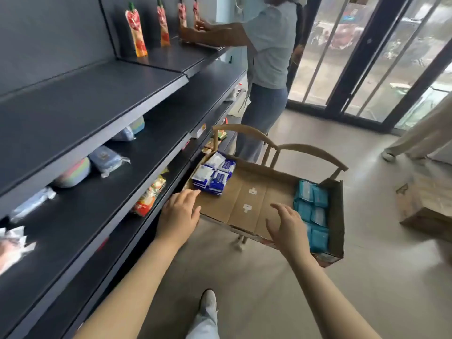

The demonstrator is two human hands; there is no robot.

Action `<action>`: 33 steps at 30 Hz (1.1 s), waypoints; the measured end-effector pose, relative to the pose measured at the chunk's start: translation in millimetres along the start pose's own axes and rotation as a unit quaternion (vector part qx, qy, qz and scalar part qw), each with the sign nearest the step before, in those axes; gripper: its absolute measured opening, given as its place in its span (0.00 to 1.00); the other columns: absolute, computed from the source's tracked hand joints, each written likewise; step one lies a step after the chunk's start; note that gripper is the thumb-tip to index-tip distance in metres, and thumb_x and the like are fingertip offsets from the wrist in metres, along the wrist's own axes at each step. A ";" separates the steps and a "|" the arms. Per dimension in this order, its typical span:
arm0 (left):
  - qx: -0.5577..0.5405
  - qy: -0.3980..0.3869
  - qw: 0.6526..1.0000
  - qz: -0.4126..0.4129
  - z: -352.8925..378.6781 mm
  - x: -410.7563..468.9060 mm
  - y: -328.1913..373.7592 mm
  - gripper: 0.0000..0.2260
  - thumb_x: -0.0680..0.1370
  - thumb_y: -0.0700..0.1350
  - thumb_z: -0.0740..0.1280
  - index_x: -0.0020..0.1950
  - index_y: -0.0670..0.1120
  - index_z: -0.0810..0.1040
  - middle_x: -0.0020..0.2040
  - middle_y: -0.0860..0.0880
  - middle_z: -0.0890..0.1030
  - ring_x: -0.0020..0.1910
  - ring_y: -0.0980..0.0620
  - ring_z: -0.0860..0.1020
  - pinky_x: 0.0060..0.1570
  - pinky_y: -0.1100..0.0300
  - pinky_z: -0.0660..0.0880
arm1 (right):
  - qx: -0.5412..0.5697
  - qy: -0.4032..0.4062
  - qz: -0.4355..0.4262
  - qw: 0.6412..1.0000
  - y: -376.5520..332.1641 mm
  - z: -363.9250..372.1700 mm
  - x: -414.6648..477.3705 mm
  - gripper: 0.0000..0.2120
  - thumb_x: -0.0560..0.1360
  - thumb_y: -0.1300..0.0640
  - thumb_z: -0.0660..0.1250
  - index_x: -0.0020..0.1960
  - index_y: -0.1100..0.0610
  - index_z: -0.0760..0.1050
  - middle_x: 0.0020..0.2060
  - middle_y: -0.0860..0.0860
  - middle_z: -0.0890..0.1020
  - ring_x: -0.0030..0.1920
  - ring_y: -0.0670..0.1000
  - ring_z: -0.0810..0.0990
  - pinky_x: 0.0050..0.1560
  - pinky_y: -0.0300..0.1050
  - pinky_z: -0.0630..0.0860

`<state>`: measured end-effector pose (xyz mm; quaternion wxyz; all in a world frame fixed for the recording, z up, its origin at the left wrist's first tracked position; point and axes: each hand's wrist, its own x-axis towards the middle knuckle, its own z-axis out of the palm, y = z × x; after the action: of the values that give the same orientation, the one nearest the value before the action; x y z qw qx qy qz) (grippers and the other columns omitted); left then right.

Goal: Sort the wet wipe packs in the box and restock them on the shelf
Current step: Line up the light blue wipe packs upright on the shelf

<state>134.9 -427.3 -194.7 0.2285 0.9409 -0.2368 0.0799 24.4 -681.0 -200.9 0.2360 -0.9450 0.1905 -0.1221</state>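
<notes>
A shallow cardboard box (256, 192) rests on a wooden chair. Dark blue and white wet wipe packs (215, 174) are stacked in its far left corner. Teal wet wipe packs (314, 211) fill its right side. The middle of the box floor is bare. My left hand (179, 214) hovers with relaxed fingers over the box's near left edge, just short of the blue packs. My right hand (287, 228) hovers over the near edge, fingers spread, next to the teal packs. Neither hand holds anything.
Dark shelves (102, 99) run along the left, carrying snack bags, wrapped packs and juice pouches (137, 30). Another person (266, 59) stands at the shelf behind the chair (303, 150). A second cardboard box (425, 204) sits on the floor at right.
</notes>
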 end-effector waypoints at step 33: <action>-0.044 -0.333 0.942 -0.001 521.1 338.8 228.2 0.19 0.81 0.50 0.63 0.71 0.50 0.70 0.69 0.51 0.72 0.68 0.50 0.69 0.65 0.54 0.69 | 0.130 -0.024 0.366 0.921 484.5 115.0 321.1 0.23 0.79 0.54 0.67 0.72 0.56 0.68 0.69 0.52 0.73 0.69 0.51 0.71 0.66 0.38 0.63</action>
<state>343.2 -988.4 -477.6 0.1776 0.9029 -0.3019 -0.2491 203.0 -1164.5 -493.0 0.3894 -0.7734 0.4995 -0.0280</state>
